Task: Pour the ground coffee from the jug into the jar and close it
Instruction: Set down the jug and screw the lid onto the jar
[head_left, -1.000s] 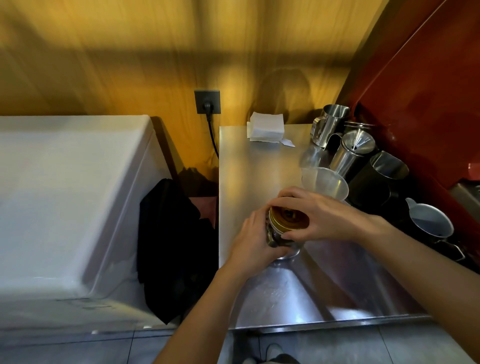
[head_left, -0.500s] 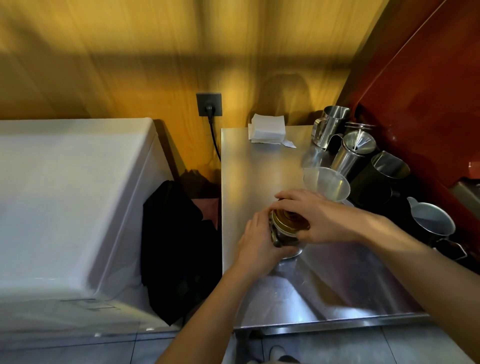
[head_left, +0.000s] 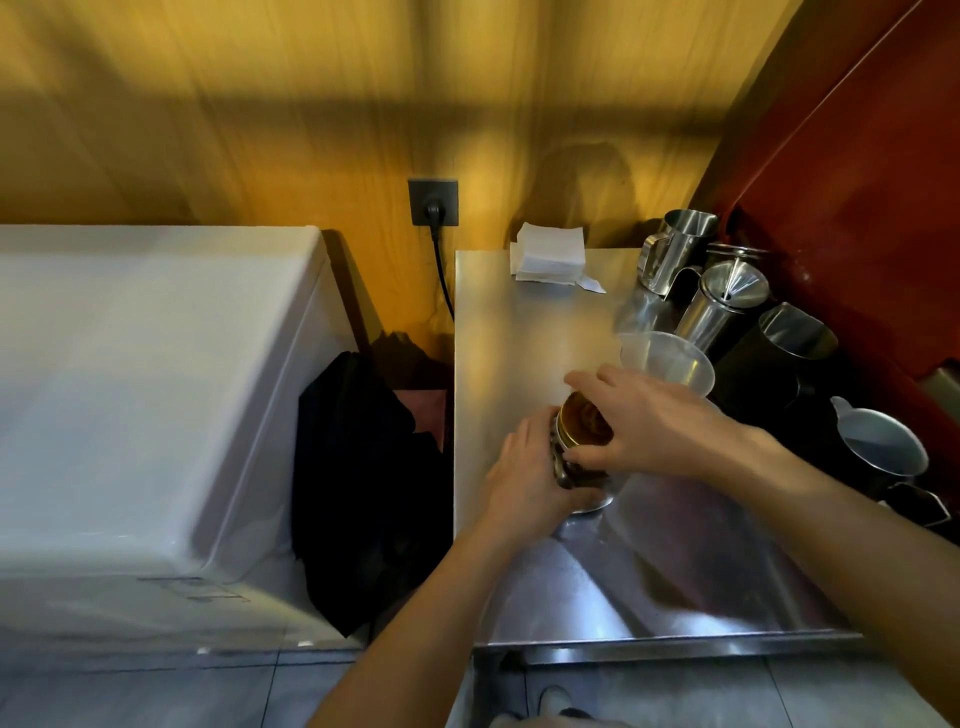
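Note:
A glass jar (head_left: 582, 480) with dark contents stands on the steel counter (head_left: 524, 332). My left hand (head_left: 524, 470) wraps around its left side. My right hand (head_left: 649, 423) reaches over from the right, fingers and thumb closed around the gold lid (head_left: 582, 423) that sits on the jar's mouth. A clear plastic jug (head_left: 670, 358) stands just behind my right hand, upright, and it looks empty.
Several steel pitchers (head_left: 675, 249) and a dark jug (head_left: 779, 358) crowd the counter's right side against a red wall. A grey jug (head_left: 883, 447) stands nearer. White napkins (head_left: 548, 254) lie at the back. A white chest (head_left: 145, 389) and black bag (head_left: 363, 483) sit left.
My right hand has turned on the lid, its fingers shifting round the rim. My left hand keeps its hold on the jar, which stays in place.

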